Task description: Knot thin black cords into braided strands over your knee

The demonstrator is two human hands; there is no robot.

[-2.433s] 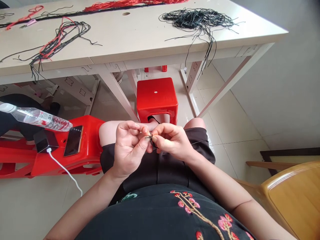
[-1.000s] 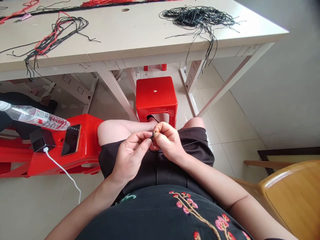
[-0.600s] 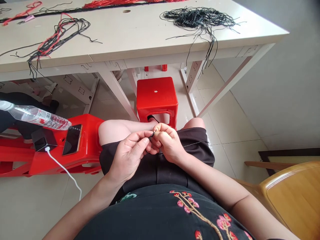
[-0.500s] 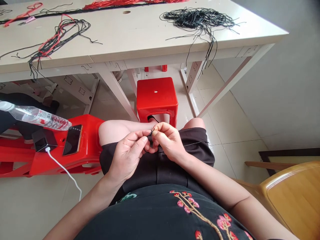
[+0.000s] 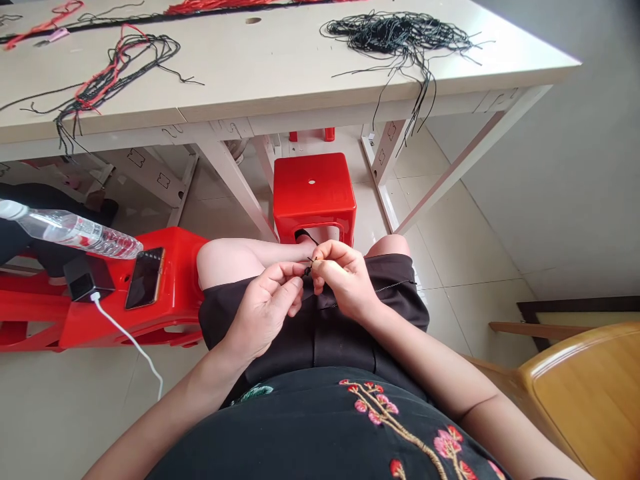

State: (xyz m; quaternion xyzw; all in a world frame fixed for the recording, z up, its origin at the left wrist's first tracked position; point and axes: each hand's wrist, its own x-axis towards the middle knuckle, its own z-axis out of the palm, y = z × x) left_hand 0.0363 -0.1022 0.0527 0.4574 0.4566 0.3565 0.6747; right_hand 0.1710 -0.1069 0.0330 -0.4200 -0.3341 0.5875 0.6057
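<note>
Over my lap, both hands meet at a small knotted black cord point(image 5: 307, 271). My left hand point(image 5: 270, 303) is closed, its thumb and forefinger at the knot's left side. My right hand point(image 5: 345, 277) pinches the cord from the right, and short dark ends poke up between its fingertips. Much of the cord is hidden by the fingers and hard to tell from the black shorts point(image 5: 300, 340) behind it.
A white table point(image 5: 260, 73) ahead carries a heap of black cords point(image 5: 400, 33) and a red-and-black cord bundle point(image 5: 110, 73). Red stools stand in front point(image 5: 314, 183) and at left, the left one holding a phone point(image 5: 145, 279), a black charger point(image 5: 89, 279) and a water bottle point(image 5: 80, 230). A wooden chair point(image 5: 590, 393) is at right.
Both hands have shifted slightly right. The left fingers have loosened and drawn a little lower, so more of the black knot shows between the hands.
</note>
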